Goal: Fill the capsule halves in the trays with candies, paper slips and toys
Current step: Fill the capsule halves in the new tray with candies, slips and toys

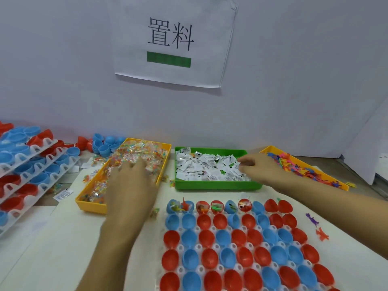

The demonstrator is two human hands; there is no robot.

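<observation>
- Reaching out over the tabletop, the left hand [131, 181] lies palm down in the yellow tray of candies [126, 171]; its fingertips are blurred among the clear wrapped sweets, and I cannot tell whether they pinch one.
- The right hand [259, 168] is over the right end of the green tray [216, 185], fingers curled in among the white paper slips [205, 168]; it looks to be pinching at them, but the blur hides whether it holds one.
- Printing on the slips is too small to read.
- Toward the right edge of the tabletop sits a second yellow tray [315, 166], heaped with small bright toys [298, 166].
- Near the front edge lies the white tray of capsule halves [241, 244], red and blue cups open upward; only the far row, up against the green tray, has items inside several cups.
- Two loose toys, one purple [312, 219] and one orange [321, 234], lie on the tabletop just beside that tray's right side.
- At the left edge stands a stack of white trays [31, 171] holding more red and blue halves, with loose blue halves [105, 144] piled at the back against the wall.
- One stray printed slip [63, 194] rests between the stack and the candy tray.
- On the wall hangs a paper sign [174, 43] reading "置料" in black, with a green bar beneath it.
</observation>
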